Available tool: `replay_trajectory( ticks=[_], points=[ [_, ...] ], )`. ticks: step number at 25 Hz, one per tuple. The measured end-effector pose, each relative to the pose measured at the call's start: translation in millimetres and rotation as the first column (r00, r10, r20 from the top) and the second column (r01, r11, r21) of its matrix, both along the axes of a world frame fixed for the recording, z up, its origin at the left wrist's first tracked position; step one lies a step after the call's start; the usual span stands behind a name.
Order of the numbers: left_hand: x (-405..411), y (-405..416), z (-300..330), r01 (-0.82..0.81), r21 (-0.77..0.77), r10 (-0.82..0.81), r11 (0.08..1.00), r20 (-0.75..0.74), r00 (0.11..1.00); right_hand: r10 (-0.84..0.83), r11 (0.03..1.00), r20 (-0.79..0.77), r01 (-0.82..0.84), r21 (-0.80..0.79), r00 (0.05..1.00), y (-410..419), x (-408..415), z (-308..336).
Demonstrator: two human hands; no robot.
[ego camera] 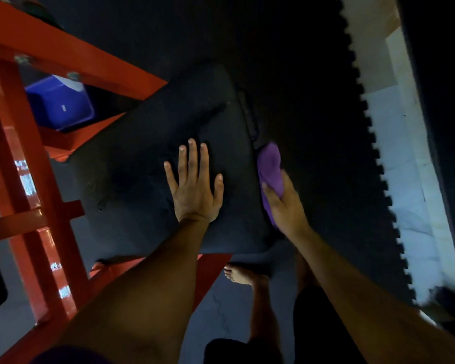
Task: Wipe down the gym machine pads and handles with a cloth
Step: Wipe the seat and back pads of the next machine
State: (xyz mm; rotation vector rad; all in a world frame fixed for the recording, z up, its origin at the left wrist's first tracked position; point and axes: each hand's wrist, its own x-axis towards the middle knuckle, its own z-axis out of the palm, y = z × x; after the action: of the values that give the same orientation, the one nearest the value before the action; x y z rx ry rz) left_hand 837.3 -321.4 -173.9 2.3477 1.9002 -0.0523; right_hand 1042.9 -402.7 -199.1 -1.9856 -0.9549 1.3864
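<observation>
Right hand (284, 203) grips purple cloth (269, 169) at the black pad's (147, 164) right edge; cloth's long axis runs up-frame, tip pointing up. Left hand (195, 190) flat, fingers spread, mid-pad. Orange frame (37, 143) left; dark interlocking floor mat (321, 122) right.

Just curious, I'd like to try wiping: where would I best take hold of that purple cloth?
Grip the bunched lower half of the purple cloth, from the pad's right edge, as the right hand does; its free end then drapes over the edge.
</observation>
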Motion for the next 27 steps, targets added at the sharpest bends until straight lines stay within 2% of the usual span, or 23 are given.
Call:
replay_trajectory(
  ticks=[2,4,7,9,11,13,16,18,20,23,25,27],
  points=[
    [-1,0,-1,-0.009,-0.010,0.009,1.000,-0.006,1.000,0.115,0.985,0.103,-0.100,-0.140,0.988,-76,2,3],
    [1,-1,0,-0.022,-0.007,0.022,1.000,0.005,1.000,0.098,0.992,0.123,-0.086,-0.095,0.988,-84,5,5],
    [-1,1,0,-0.007,0.015,0.007,1.000,0.013,1.000,-0.011,0.998,0.099,0.005,0.058,0.995,14,-6,22],
    [-1,2,0,-0.018,0.000,0.018,1.000,-0.010,1.000,-0.041,0.987,0.014,0.038,0.156,0.999,66,-9,27],
    [2,0,7,-0.016,-0.030,0.015,0.999,-0.032,0.999,-0.035,0.988,-0.054,0.042,0.146,0.998,69,-5,36],
    [4,13,24,-0.006,-0.061,0.006,0.998,0.000,1.000,-0.043,0.997,-0.155,0.052,0.054,0.987,58,11,52],
    [-9,80,35,-0.038,-0.011,0.039,0.999,0.048,0.998,-0.061,0.990,-0.206,0.085,0.113,0.977,97,30,76],
    [-22,114,29,-0.121,0.015,0.120,0.993,0.039,0.992,0.018,0.989,-0.252,0.019,0.145,0.968,143,26,74],
    [-25,125,9,-0.157,0.054,0.154,0.986,0.050,0.987,0.119,0.986,-0.171,-0.097,0.134,0.978,168,12,50],
    [-29,120,-5,-0.144,0.045,0.138,0.989,0.116,0.984,0.073,0.993,-0.041,-0.069,0.094,0.996,152,-6,23],
    [-32,123,-3,-0.148,0.052,0.141,0.988,0.114,0.983,0.056,0.983,-0.068,-0.043,0.181,0.996,173,-10,37],
    [-32,125,-2,-0.158,0.023,0.155,0.987,0.115,0.981,0.068,0.981,-0.047,-0.058,0.186,0.997,229,-11,43]
  ],
)
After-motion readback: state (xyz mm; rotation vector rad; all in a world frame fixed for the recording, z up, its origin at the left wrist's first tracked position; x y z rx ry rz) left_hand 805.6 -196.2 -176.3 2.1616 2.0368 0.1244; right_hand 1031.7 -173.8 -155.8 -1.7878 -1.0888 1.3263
